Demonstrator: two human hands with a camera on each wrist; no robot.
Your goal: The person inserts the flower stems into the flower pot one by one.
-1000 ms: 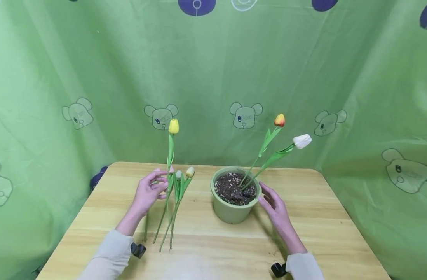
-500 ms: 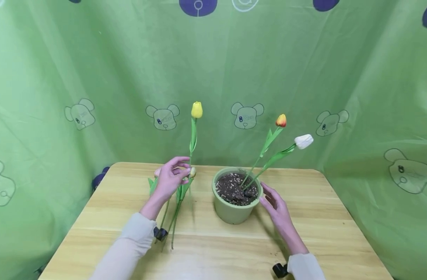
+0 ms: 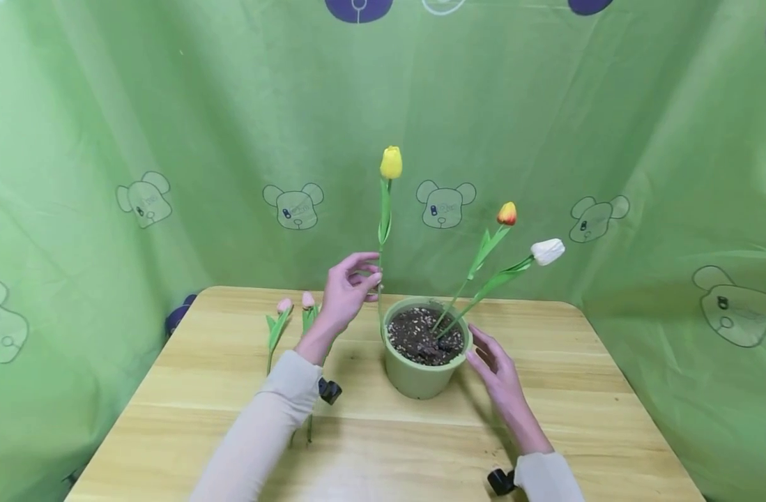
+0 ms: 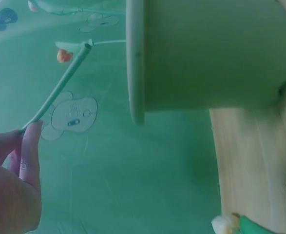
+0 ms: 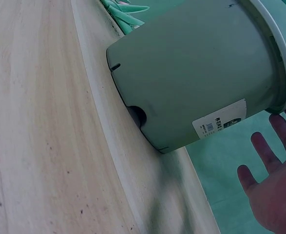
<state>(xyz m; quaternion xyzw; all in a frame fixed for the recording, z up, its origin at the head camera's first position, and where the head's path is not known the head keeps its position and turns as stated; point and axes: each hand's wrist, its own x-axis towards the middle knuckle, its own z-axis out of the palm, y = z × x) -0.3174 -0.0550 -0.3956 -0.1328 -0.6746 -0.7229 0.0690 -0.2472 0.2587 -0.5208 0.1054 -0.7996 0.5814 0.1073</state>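
Observation:
My left hand (image 3: 346, 296) pinches the stem of a yellow tulip (image 3: 392, 162) between thumb and fingers. It holds the flower upright by the left side of a green flowerpot (image 3: 418, 382). In the left wrist view the cut end of the stem (image 4: 60, 87) points toward the pot's rim, free of the soil. Dark soil (image 3: 423, 354) fills the pot, where a red-and-yellow tulip (image 3: 507, 213) and a white tulip (image 3: 548, 252) stand leaning right. My right hand (image 3: 500, 373) touches the pot's right rim, its fingers spread in the right wrist view.
Pink tulips (image 3: 285, 305) and other stems lie on the wooden table (image 3: 188, 390) to the left, partly hidden by my left arm. Behind the table hangs a green curtain (image 3: 357, 104) with bear prints. Soil crumbs dot the table near my right wrist.
My left hand has carried the yellow tulip up and right, from the flowers lying on the table to the pot's left rim. The right hand has stayed at the pot.

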